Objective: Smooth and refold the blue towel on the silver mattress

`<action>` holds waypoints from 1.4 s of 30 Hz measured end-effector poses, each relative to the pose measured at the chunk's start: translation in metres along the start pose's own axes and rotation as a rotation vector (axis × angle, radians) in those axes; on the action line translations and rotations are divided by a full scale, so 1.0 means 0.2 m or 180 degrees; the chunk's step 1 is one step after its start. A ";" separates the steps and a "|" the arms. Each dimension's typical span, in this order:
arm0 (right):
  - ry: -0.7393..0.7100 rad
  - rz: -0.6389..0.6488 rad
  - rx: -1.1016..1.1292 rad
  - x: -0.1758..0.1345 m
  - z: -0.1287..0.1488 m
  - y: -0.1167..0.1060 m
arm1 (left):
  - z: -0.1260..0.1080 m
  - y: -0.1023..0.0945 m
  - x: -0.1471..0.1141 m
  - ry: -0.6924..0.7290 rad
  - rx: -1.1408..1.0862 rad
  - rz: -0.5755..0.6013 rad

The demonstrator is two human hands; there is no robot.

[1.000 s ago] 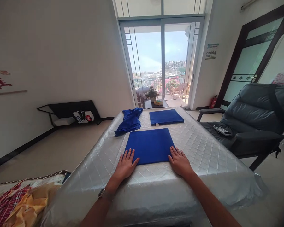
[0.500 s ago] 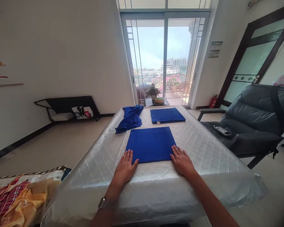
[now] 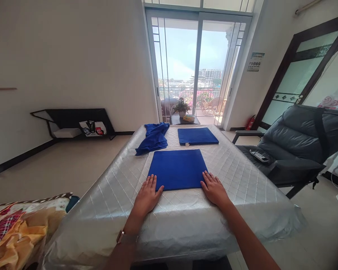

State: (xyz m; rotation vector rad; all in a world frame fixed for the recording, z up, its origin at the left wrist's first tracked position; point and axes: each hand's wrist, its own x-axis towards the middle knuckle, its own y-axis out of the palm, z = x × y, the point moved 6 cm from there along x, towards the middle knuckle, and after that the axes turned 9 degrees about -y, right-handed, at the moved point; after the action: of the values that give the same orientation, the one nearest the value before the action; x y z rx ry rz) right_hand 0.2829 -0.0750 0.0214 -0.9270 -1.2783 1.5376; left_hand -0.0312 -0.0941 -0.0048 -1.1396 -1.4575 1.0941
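Observation:
A flat, folded blue cloth (image 3: 178, 168) lies squarely in front of me on a quilted mattress in silvery plastic (image 3: 112, 202). My left hand (image 3: 148, 194) rests at its near left corner, fingers stretched forward. At the near right corner lies my right hand (image 3: 214, 186), flat with its fingers extended. Both hands touch the cloth's edges and neither grips it. Farther off sits a second folded blue piece (image 3: 198, 135) with a small white tag on its near edge. To the left of it is a crumpled blue cloth (image 3: 153, 138).
A dark padded armchair (image 3: 295, 138) with a device on its seat stands to the right. Plaid and yellow fabric (image 3: 14, 228) lies at the lower left. Beyond the mattress, a potted plant (image 3: 181, 107) stands before the glass sliding door (image 3: 177, 52). A black folded frame (image 3: 79, 120) leans by the wall.
The camera view has shifted slightly. Both hands keep flat at the near corners of the folded cloth, and the cloths show no clear movement on the mattress.

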 end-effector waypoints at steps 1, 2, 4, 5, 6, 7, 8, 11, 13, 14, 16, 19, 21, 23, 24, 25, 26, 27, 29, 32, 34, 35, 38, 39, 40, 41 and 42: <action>0.0002 -0.0002 0.0011 0.00 0.00 0.00 | 0.00 0.00 0.00 -0.0001 -0.0001 0.0009; 0.0003 -0.0004 0.0026 0.00 0.00 0.00 | 0.00 0.00 0.00 -0.0005 0.0000 0.0025; -0.0011 -0.0021 0.0062 -0.01 0.00 -0.01 | 0.00 0.01 0.00 -0.0027 0.0000 0.0055; -0.0019 -0.0040 0.0073 -0.01 0.00 -0.01 | 0.00 0.01 0.01 -0.0038 0.0000 0.0061; -0.0025 -0.0065 0.0079 -0.01 0.00 -0.01 | 0.00 0.01 0.01 -0.0042 0.0002 0.0059; -0.0027 -0.0088 0.0082 -0.01 0.00 -0.02 | 0.00 0.01 0.01 -0.0042 0.0009 0.0052; -0.0028 -0.0105 0.0082 -0.01 0.00 -0.02 | 0.00 0.01 0.01 -0.0038 0.0020 0.0046; -0.0017 -0.0126 0.0076 -0.02 0.00 -0.02 | -0.01 0.02 0.01 -0.0028 0.0059 0.0044; -0.0011 -0.0132 0.0071 -0.02 0.00 -0.02 | -0.01 0.02 0.01 -0.0037 0.0068 0.0014; -0.0009 -0.0138 0.0066 -0.02 0.01 -0.03 | -0.01 0.02 0.01 -0.0033 0.0066 -0.0018; -0.0006 -0.0144 0.0054 -0.02 0.01 -0.03 | -0.02 0.02 0.01 -0.0008 0.0059 -0.0081; -0.0007 -0.0171 0.0040 -0.02 0.00 -0.03 | -0.02 0.01 0.01 0.0005 0.0066 -0.0114; -0.0010 -0.0189 0.0029 -0.01 0.00 -0.03 | -0.02 0.01 0.01 -0.0015 0.0086 -0.0123; -0.0013 -0.0185 0.0012 -0.01 0.00 -0.03 | -0.03 0.01 0.00 -0.0017 0.0104 -0.0138; -0.0012 -0.0177 0.0001 -0.01 0.00 -0.04 | -0.03 0.01 0.01 -0.0015 0.0104 -0.0146; -0.0012 -0.0168 -0.0011 -0.01 0.00 -0.04 | -0.03 0.01 0.01 -0.0015 0.0094 -0.0153; -0.0012 -0.0158 -0.0022 -0.01 0.01 -0.04 | -0.03 0.01 0.01 -0.0019 0.0077 -0.0155; -0.0012 -0.0148 -0.0031 -0.02 0.01 -0.04 | -0.03 0.01 0.01 -0.0026 0.0059 -0.0151; -0.0017 -0.0121 -0.0049 -0.02 0.01 -0.04 | -0.02 0.01 0.01 -0.0033 0.0035 -0.0132; -0.0034 -0.0096 -0.0086 -0.02 0.01 -0.02 | -0.02 0.00 0.01 -0.0016 0.0015 -0.0096; -0.0049 -0.0080 -0.0107 -0.01 0.00 -0.01 | -0.02 0.01 0.00 -0.0019 -0.0023 -0.0068; -0.0056 -0.0066 -0.0106 -0.01 -0.01 0.00 | -0.02 0.01 0.00 -0.0030 -0.0042 -0.0057; -0.0071 -0.0030 -0.0069 0.00 -0.01 0.01 | -0.01 0.01 0.00 -0.0062 -0.0047 -0.0059; -0.0074 -0.0033 -0.0055 0.00 -0.01 0.02 | -0.01 0.01 0.00 -0.0071 -0.0036 -0.0056; -0.0075 -0.0038 -0.0044 0.00 -0.01 0.01 | -0.01 0.01 0.00 -0.0078 -0.0025 -0.0050; -0.0075 -0.0043 -0.0034 0.00 -0.01 0.01 | -0.01 0.01 0.00 -0.0082 -0.0018 -0.0040; -0.0074 -0.0048 -0.0024 0.00 -0.01 0.01 | 0.00 0.01 0.00 -0.0085 -0.0011 -0.0031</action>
State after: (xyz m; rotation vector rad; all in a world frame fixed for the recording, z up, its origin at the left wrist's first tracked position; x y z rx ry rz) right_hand 0.2842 -0.0755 0.0190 -0.9047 -1.3057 1.5368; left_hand -0.0300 -0.0939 -0.0067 -1.1231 -1.4848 1.1042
